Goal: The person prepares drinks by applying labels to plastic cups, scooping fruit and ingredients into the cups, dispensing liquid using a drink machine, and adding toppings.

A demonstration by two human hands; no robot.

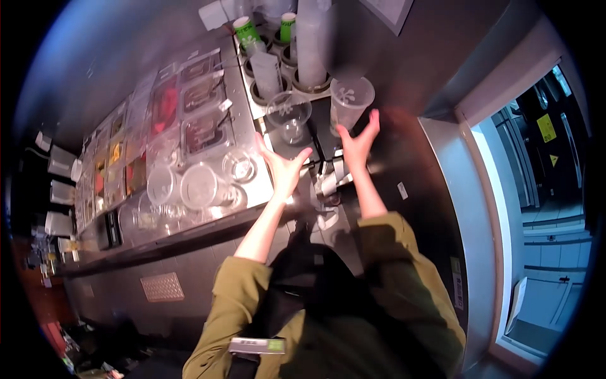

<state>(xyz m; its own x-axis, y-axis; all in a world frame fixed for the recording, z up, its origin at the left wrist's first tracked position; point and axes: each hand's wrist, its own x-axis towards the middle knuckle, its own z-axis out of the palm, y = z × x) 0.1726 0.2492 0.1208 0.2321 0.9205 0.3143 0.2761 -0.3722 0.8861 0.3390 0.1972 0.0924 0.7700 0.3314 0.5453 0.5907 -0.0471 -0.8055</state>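
Two clear plastic cups stand in front of my hands on the dark part of the counter. My left hand (285, 165) is open, thumb and fingers spread, just below the left cup (289, 110). My right hand (358, 144), also open with the fingers apart, is at the lower side of the right cup (351, 95); whether it touches that cup I cannot tell. A printed mark shows on the right cup. Between my wrists, small white and metal items (329, 180) sit at the counter's front edge.
Stacked cups (311, 50) and green cups (246, 30) fill round holders at the back. To the left are lidded ingredient containers (205, 129) and more clear cups (201, 186) near the counter edge. A doorway frame (499, 252) is on the right.
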